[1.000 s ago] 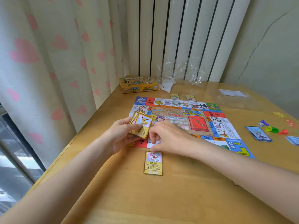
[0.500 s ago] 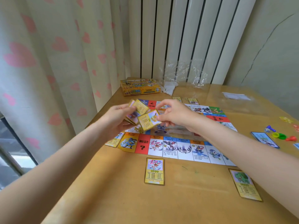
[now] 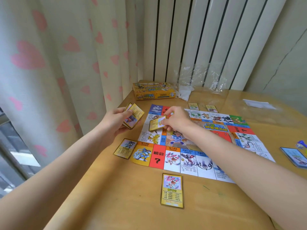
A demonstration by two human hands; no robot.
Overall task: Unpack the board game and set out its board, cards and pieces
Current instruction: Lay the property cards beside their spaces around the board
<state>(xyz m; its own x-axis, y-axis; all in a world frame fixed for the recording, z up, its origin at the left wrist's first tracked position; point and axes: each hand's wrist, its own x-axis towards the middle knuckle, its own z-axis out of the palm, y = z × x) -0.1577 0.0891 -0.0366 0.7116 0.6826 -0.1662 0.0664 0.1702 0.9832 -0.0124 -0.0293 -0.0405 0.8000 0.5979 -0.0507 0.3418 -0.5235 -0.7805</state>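
**Ana:** Fingers first: which hand has what?

**Ben:** Right hand (image 3: 176, 118), at centre frame, pinches a single yellow card (image 3: 157, 123) by its right end, thumb and fingertips curled on it, held over the left column of the game board (image 3: 206, 143). Left hand (image 3: 116, 121), just left of it, grips the rest of the card stack (image 3: 133, 117), thumb laid across the top face, fingers curled under.

**Ana:** Where does the rest of the game sit?

**Ben:** That board lies flat on the wooden table (image 3: 116, 205). One card (image 3: 172, 190) lies face up below the board's near edge, another (image 3: 125, 148) just beside its lower-left corner, and two more (image 3: 193, 106) (image 3: 211, 108) by the far edge. A yellow game box (image 3: 154, 91) stands at upper centre, crumpled clear wrapping (image 3: 199, 80) to its right. At the right edge are a blue card (image 3: 294, 156) and some blurred coloured pieces (image 3: 301, 144) (too small to identify).

**Ana:** How will the cards handle?

**Ben:** My guess: light, thin, glossy and a little springy, so they slide easily off the stack and could skid on the smooth tabletop. An edge pinch like the one in use suits them. Lay each one flat beside its matching square, then let go.

**Ana:** And the board?

**Ben:** Apparently thin paper, so a dragged wrist could shift it.
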